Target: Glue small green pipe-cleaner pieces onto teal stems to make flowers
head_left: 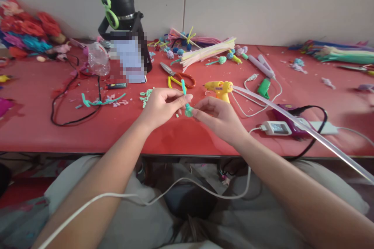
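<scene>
Both hands meet above the red table, around a small green pipe-cleaner piece (188, 111) with a stem that sticks up. My left hand (165, 107) pinches its stem between thumb and fingers. From the other side, my right hand (217, 114) has its thumb and fingers closed at the edge of the piece's lower, wider part. Just beyond the hands lie scissors (190, 80) with orange handles and a yellow-handled tool (172, 82). A yellow glue gun (220, 88) rests past my right hand, with a long clear glue stick (292, 118) running out of its back.
Green scraps (146, 96) lie left of my left hand. A phone (130, 58) leans on a black bottle (118, 4). Pipe-cleaner bundles (207, 52) lie at the back. A purple power strip (288, 118) with cables sits right; a white cable (187, 179) crosses the lap.
</scene>
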Demonstrator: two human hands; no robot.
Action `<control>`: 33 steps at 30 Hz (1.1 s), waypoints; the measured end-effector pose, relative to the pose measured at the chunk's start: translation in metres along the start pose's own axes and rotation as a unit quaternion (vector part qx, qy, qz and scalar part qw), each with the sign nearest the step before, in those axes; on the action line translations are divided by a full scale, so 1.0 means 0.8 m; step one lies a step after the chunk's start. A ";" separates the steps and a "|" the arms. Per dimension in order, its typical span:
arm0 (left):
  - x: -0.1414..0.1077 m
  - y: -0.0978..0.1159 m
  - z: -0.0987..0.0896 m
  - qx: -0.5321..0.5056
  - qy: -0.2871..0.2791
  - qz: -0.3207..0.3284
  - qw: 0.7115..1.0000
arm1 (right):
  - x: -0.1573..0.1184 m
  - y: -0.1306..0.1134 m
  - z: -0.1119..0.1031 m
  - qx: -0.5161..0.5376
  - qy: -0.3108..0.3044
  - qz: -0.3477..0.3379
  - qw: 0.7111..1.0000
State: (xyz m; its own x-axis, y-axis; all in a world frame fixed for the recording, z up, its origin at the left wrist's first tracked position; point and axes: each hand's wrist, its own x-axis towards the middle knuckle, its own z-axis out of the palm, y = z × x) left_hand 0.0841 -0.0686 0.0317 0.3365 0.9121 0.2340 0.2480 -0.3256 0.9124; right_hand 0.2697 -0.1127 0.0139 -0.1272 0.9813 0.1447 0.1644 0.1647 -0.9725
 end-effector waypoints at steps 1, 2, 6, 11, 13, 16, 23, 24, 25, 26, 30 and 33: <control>0.000 0.000 0.000 0.000 -0.002 -0.002 1.000 | 0.000 0.000 0.001 -0.002 0.003 -0.002 1.000; 0.000 0.001 0.000 0.000 -0.005 -0.004 1.000 | 0.000 0.001 0.001 -0.004 0.005 -0.004 1.000; 0.000 0.002 0.000 0.006 -0.007 -0.005 1.000 | 0.001 0.002 0.002 -0.010 0.009 -0.011 1.000; -0.001 0.002 -0.002 0.006 -0.016 -0.001 1.000 | 0.001 0.003 0.002 -0.020 0.011 -0.006 1.000; -0.001 0.002 -0.003 0.010 -0.016 -0.001 1.000 | 0.002 0.002 0.001 -0.013 0.002 0.007 1.000; 0.000 0.000 -0.006 0.027 -0.002 0.001 1.000 | 0.003 0.000 -0.005 0.006 -0.005 0.032 0.999; 0.007 -0.006 -0.024 0.065 0.062 0.009 0.996 | 0.000 0.001 -0.061 -0.411 0.033 0.036 0.910; 0.008 -0.008 -0.027 0.067 0.067 0.007 0.995 | -0.002 0.003 -0.071 -0.460 0.029 0.048 0.886; 0.009 -0.009 -0.028 0.067 0.072 0.004 0.995 | -0.004 0.004 -0.081 -0.492 0.024 0.062 0.868; 0.010 -0.010 -0.030 0.067 0.075 0.000 0.995 | -0.006 0.006 -0.089 -0.512 0.017 0.076 0.855; 0.012 -0.014 -0.031 0.070 0.077 -0.020 0.994 | -0.007 0.015 -0.106 -0.514 0.049 0.097 0.851; 0.012 -0.013 -0.028 0.080 0.072 -0.021 0.994 | 0.007 0.026 -0.101 -0.485 0.075 0.073 0.868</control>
State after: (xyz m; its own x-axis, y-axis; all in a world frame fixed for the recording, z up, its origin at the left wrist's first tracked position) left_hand 0.0641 -0.0505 0.0319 0.1931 0.9480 0.2531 0.4042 -0.3119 0.8599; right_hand 0.3511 -0.0960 0.0091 0.0813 0.9886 0.1264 0.9239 -0.0272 -0.3816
